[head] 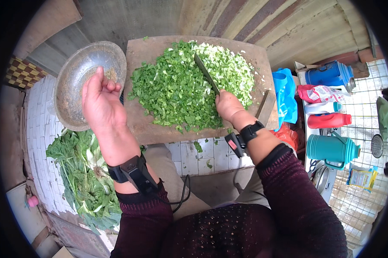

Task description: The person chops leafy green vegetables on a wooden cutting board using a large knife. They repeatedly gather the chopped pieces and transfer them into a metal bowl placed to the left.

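My right hand [230, 106] grips a kitchen knife [207, 73], its blade resting in a heap of finely chopped greens [178, 93]. The heap is leafy green on the left and mostly pale stem pieces on the right. Under it lies a worn wooden cutting board [142, 135]. My left hand [105, 103] is raised, palm turned up and fingers partly curled, with nothing visible in it. Behind that hand, at the board's left, a metal bowl [72, 75] is tilted towards me. Brown residue coats its inside.
Whole leafy greens [87, 174] with roots lie on the left, on a white brick-patterned surface [40, 129]. Right of the board are a blue bag [284, 93], a blue thermos [328, 76], a red bottle [329, 121] and a teal thermos [331, 147]. Wooden panels [142, 19] stand behind.
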Demonstrator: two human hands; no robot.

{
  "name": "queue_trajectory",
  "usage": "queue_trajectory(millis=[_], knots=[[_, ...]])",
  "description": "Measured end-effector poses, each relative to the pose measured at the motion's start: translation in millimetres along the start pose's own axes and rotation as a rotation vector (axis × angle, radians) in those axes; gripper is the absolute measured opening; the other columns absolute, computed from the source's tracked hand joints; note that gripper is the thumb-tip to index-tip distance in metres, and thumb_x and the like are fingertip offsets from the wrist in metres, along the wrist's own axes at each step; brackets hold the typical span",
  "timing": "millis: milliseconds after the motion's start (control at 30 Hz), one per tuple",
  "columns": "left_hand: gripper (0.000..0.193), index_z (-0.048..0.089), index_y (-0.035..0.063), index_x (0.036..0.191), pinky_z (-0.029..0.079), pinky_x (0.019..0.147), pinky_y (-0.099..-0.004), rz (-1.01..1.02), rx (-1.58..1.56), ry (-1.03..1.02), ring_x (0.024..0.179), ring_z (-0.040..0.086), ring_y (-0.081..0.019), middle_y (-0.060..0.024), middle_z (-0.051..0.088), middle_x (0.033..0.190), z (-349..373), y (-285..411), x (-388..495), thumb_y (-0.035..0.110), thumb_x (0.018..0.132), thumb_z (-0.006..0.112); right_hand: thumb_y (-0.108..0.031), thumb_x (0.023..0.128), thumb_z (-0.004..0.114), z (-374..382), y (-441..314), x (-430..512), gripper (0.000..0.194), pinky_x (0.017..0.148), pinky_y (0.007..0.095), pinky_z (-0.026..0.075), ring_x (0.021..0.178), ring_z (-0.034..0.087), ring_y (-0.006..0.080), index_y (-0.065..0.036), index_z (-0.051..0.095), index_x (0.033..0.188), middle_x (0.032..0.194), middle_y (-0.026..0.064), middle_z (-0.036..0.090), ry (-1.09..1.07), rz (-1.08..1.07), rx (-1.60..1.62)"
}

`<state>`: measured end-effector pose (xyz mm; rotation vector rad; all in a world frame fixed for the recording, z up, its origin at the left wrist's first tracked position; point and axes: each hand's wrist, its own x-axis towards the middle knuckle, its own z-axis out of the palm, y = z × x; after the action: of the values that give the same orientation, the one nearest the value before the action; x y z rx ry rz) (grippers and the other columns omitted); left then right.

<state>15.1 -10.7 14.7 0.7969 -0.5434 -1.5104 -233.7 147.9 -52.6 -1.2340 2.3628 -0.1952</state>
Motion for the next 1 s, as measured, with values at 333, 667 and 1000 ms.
queue_trajectory(millis=[333, 667, 1000], knots=[[0.013, 0.055, 0.0036, 0.083, 0.042, 0.059, -0.0282, 0.064, -0.056, 0.012, 0.061, 0.048, -0.0123, -0.0016, 0.052, 0.07, -14.8, 17.1, 3.2, 0.006, 0.084, 0.067, -0.013, 0.094, 0.041, 32.3, -70.7, -6.0, 0.022, 0.072, 0.0452, 0.052, 0.08, 0.064, 0.038, 0.003, 0.053, 0.103, 0.085, 0.023, 0.064, -0.18, -0.163, 0.06], [0.046, 0.06, 0.0004, 0.113, 0.044, 0.091, -0.0351, -0.017, 0.793, -0.239, 0.101, 0.057, -0.0237, -0.0143, 0.062, 0.108, -18.6, -71.3, -2.0, 0.035, 0.084, 0.068, -0.022, 0.093, 0.047, -10.3, -2.8, -41.0, 0.029, 0.084, 0.0449, 0.048, 0.09, 0.062, 0.0403, 0.002, 0.056, 0.106, 0.095, 0.0259, 0.064, 0.085, 0.041, 0.365], [0.111, 0.023, 0.0005, 0.146, 0.02, 0.115, -0.0419, 0.143, 1.702, -0.228, 0.141, 0.021, -0.0364, -0.0235, 0.027, 0.149, -76.7, -144.0, 3.4, 0.072, 0.071, 0.062, -0.017, 0.087, 0.052, 45.7, 103.4, -91.1, 0.03, 0.081, 0.047, 0.05, 0.088, 0.062, 0.0445, 0.009, 0.05, 0.102, 0.089, 0.0323, 0.062, 0.242, 0.531, 0.663]])
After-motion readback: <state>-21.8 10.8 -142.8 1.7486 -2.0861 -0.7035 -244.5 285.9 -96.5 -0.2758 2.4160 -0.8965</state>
